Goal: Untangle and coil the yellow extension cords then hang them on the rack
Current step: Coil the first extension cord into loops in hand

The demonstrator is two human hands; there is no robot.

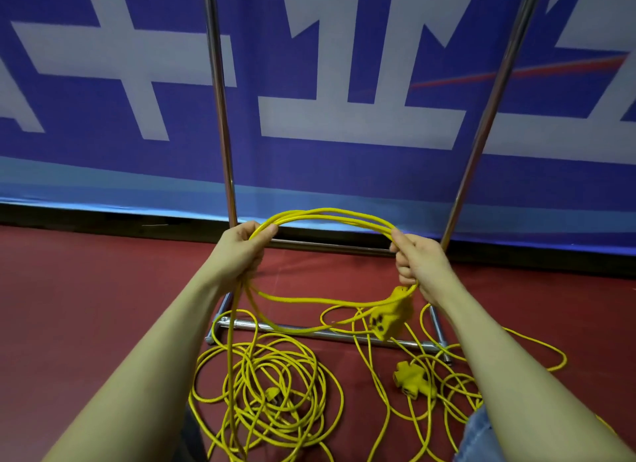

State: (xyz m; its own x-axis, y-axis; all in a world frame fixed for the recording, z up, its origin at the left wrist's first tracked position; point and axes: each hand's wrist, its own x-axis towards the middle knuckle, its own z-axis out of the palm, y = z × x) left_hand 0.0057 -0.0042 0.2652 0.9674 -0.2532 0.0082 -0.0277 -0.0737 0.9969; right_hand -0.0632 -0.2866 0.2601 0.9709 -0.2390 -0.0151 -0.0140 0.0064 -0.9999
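A coil of yellow extension cord [330, 215] stretches in several loops between my hands, above the floor. My left hand [242, 251] grips the loops on the left side. On the right side my right hand [418, 260] grips them too. A yellow socket block [390, 318] dangles from the coil just under my right hand. From my left hand the cord runs down into a loose tangled pile [272, 396] on the floor. A second yellow socket block [413, 379] lies among more loose cord to the right. The metal rack [220, 93] stands right behind the coil.
The rack's base bars [309, 334] lie on the red floor [86, 306] under the cords, and its two uprights rise at left and right. A blue banner with white shapes [344, 124] covers the wall behind. My knees show at the bottom edge.
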